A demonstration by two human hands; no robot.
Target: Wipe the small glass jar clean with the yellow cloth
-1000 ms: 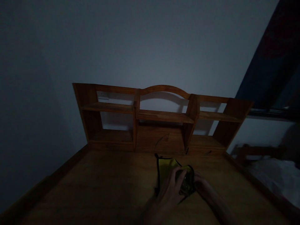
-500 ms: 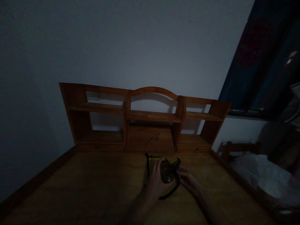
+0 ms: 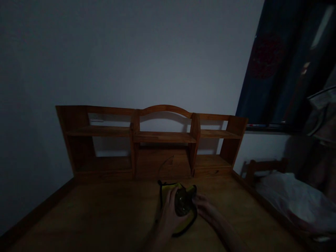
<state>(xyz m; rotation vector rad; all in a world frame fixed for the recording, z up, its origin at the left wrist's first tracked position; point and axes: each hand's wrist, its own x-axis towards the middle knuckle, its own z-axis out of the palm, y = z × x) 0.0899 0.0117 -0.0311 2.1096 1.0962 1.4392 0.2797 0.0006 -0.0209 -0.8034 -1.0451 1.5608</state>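
Observation:
My left hand (image 3: 170,214) is wrapped round a dark, shiny, see-through round glass (image 3: 182,202), thumb on the near side and fingers on the far side. Under and around it lies a yellow cloth with a black border (image 3: 187,224). At the cloth's raised right edge, my right hand (image 3: 204,207) has its fingers closed on the black border, close beside the glass. Dim light hides the fingertips and the exact shape of the glass.
Behind the hands, a wooden shelf unit (image 3: 164,137) stands on the wooden desk (image 3: 110,213) against a pale wall. A thin dark cord (image 3: 165,162) rises near its middle. To the right are a white plastic bag (image 3: 291,196) and a dark curtain (image 3: 262,91).
The view has shifted, so the shelf and hands sit a little lower and further left. The glass seems turned slightly in my left hand; both hands keep their holds.

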